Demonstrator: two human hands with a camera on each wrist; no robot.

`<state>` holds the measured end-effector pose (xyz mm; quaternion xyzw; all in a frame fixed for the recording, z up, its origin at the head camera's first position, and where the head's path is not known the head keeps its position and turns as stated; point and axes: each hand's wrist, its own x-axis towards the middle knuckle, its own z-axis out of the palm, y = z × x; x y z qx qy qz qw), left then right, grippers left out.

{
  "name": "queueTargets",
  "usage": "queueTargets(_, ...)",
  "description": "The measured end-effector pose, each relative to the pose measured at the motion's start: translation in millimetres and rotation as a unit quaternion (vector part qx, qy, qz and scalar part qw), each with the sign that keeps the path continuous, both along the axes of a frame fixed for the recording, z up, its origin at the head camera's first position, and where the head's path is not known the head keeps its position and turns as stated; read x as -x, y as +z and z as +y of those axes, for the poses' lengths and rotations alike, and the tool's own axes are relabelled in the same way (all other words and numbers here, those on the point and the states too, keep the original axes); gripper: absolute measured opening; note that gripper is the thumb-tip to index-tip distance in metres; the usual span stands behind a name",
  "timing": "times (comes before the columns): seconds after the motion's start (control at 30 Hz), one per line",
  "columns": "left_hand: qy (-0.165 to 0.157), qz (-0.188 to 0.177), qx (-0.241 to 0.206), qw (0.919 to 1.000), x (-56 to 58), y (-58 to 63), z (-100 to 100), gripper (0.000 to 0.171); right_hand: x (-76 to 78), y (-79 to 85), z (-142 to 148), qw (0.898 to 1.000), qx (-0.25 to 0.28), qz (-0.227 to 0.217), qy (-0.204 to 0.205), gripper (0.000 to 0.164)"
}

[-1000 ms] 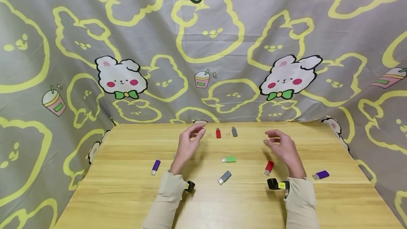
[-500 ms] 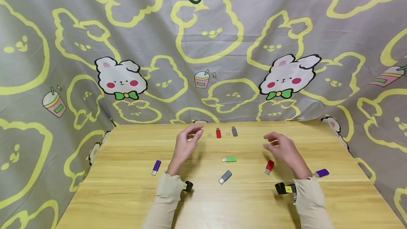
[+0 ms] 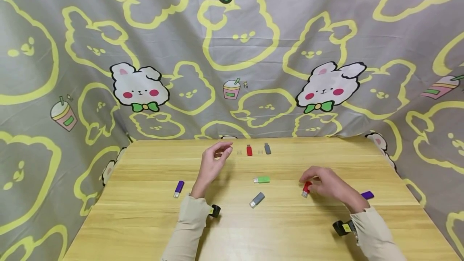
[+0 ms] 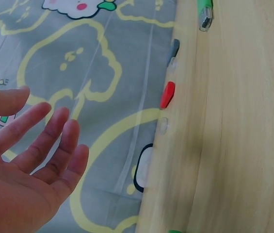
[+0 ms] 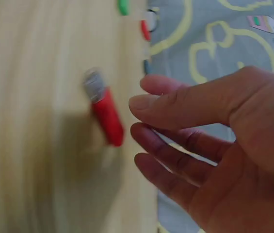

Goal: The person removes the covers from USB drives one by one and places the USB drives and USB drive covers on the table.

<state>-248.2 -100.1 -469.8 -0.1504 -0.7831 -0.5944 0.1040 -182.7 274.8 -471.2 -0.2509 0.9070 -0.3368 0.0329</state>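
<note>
My right hand [image 3: 328, 182] hovers close over a red USB stick [image 3: 305, 190], its fingers bent loosely around the air above it. In the right wrist view a gap shows between the fingertips and that red USB stick [image 5: 108, 119], whose clear cap covers the plug end. My left hand [image 3: 212, 164] hangs relaxed over the back left of the table and holds nothing. Nearest to it are a clear cap [image 3: 239, 152] and an uncapped red USB stick [image 3: 249, 150]. A green edge [image 4: 174, 231] peeks in at the bottom of the left wrist view.
An uncapped grey USB stick [image 3: 267, 148] lies at the back beside another clear cap [image 3: 260, 152]. Capped sticks lie about: green [image 3: 262, 179], grey [image 3: 257, 199], purple on the left [image 3: 179, 188], purple on the right [image 3: 367, 195], partly behind my wrist. A patterned curtain [image 3: 261, 51] borders the table's back.
My right hand has come down and toward me, from beyond the red USB stick to just over it. The left hand has barely moved.
</note>
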Motion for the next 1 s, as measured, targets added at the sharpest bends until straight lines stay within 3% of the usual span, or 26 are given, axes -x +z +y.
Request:
queueTargets(0.13, 0.000, -0.003, 0.005, 1.0000, -4.1, 8.2, 2.3, 0.024, 1.7, -7.7, 1.0, 0.998, -0.024, 0.052, 0.039, 0.030)
queueTargets(0.27, -0.010, -0.001, 0.005, 0.9999, -14.8, 25.5, 3.6, 0.022, 5.1, -13.0, -1.6, 0.995, -0.039, 0.061, 0.067, 0.034)
queueTargets(0.37, -0.017, 0.003, 0.006, 0.9998, -20.6, 32.0, 4.1, 0.022, 7.2, -13.7, -3.2, 0.994, -0.051, 0.056, 0.081, 0.034)
queueTargets(0.57, -0.013, 0.003, -0.001, 0.9999, -21.4, 30.0, 4.5, 0.021, 8.5, -12.5, -3.1, 0.994, -0.058, 0.043, 0.084, 0.030)
queueTargets(1.0, -0.025, -0.003, -0.006, 0.9997, -20.2, 30.7, 5.2, 0.021, 6.2, -16.3, -0.6, 0.998, -0.051, 0.002, 0.043, 0.031)
